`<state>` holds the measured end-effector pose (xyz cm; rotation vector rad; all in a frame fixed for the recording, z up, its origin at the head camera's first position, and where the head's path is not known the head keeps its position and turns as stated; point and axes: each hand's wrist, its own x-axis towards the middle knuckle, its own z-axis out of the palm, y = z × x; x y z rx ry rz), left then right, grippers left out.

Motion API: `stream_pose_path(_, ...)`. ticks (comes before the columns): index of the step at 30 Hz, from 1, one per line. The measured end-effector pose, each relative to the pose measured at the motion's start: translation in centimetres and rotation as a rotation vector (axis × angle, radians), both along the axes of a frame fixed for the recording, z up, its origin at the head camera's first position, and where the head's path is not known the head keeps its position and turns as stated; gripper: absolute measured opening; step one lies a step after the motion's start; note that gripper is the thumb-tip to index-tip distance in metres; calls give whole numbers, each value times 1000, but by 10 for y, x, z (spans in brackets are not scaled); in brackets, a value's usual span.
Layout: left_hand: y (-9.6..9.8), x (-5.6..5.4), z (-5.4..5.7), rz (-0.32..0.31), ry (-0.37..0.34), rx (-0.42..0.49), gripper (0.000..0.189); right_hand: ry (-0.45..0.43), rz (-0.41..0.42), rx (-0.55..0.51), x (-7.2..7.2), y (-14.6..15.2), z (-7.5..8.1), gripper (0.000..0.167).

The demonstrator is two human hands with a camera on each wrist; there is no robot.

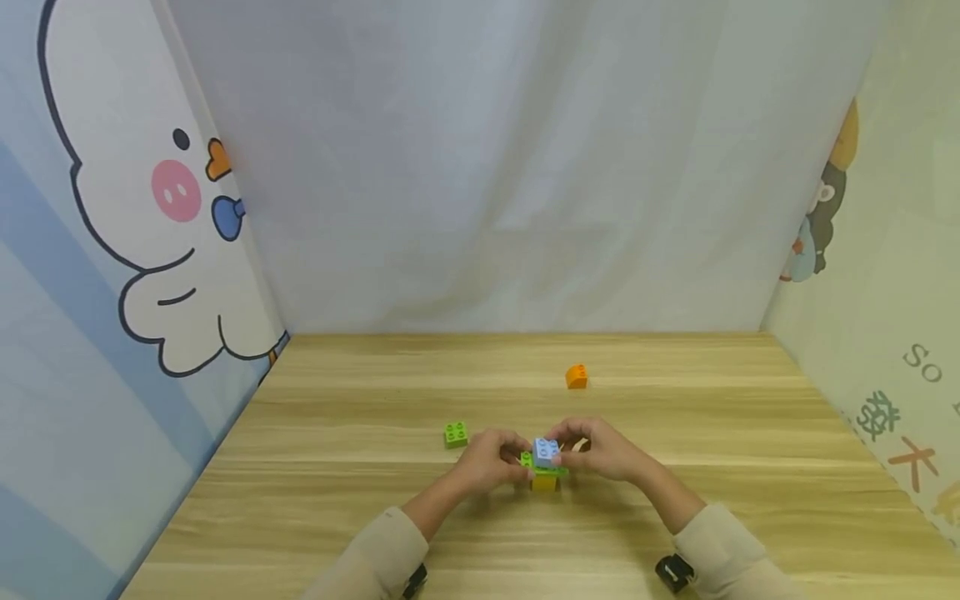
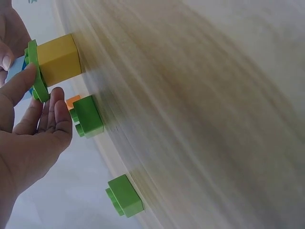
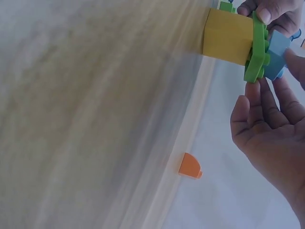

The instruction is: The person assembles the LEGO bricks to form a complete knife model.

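A yellow block (image 2: pixel 59 59) stands on the table with a thin green plate (image 3: pixel 258 47) across its top. My left hand (image 1: pixel 491 461) pinches one end of the plate, its thumb on the upper side and fingers beneath. On the studded side of the plate sits a light blue brick (image 1: pixel 546 451), seated beside bare green studs. My right hand (image 1: pixel 603 450) holds this blue brick between thumb and fingers. In the right wrist view the blue brick (image 3: pixel 278 54) looks slightly tilted against the plate.
A green four-stud brick (image 1: pixel 456 434) lies left of my left hand. In the left wrist view a second green brick (image 2: pixel 88 117) shows beyond the fingers. An orange curved brick (image 1: pixel 577 377) lies farther back. Curtains (image 1: pixel 480 167) stand behind and beside the wooden table (image 1: pixel 337 500).
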<state>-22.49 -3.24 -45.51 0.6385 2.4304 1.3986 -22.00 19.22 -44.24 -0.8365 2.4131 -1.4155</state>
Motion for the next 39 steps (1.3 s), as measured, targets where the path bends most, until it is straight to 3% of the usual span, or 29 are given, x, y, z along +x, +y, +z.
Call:
stream_pose_path(10,0,-1,0,5,-4,-5,30,65,9,87,2,-3,5,23)
stream_pose_path(39,2,-3,-2,5,14,7,31,102,-1,119,3,-5,4,23)
